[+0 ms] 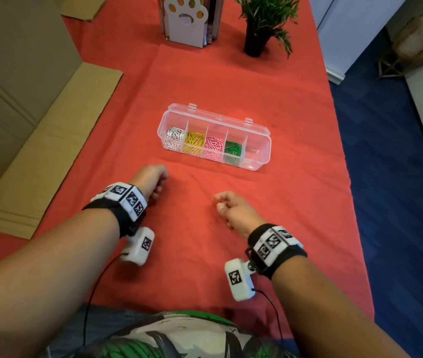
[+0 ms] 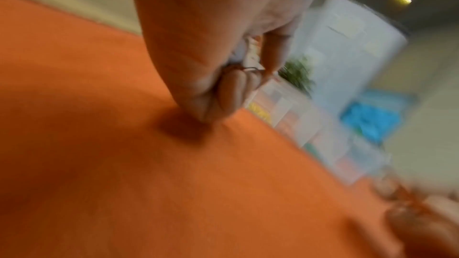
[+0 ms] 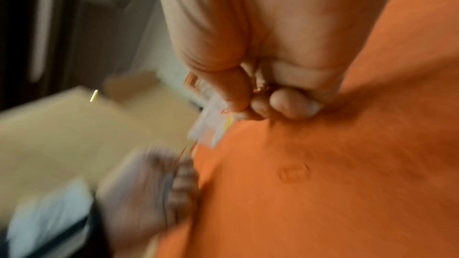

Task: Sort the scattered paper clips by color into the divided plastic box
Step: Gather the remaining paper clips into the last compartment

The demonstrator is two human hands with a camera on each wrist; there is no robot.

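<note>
The clear divided box (image 1: 258, 147) sits mid-table on the red cloth. It holds white (image 1: 173, 136), yellow (image 1: 193, 142), pink (image 1: 213, 147) and green clips (image 1: 233, 148) in separate compartments; the rightmost compartment looks bare. My left hand (image 1: 157, 182) is curled on the cloth in front of the box's left end. In the left wrist view a thin red clip (image 2: 248, 69) shows between its thumb and fingers. My right hand (image 1: 224, 205) is curled too, gripping small red clips (image 3: 261, 88). One red clip (image 1: 211, 225) (image 3: 294, 172) lies loose beside it.
A paw-print file holder (image 1: 184, 21) and a potted plant (image 1: 259, 27) stand at the far end. Flattened cardboard (image 1: 50, 140) lies along the left. The table's right edge drops to a blue floor (image 1: 398, 177).
</note>
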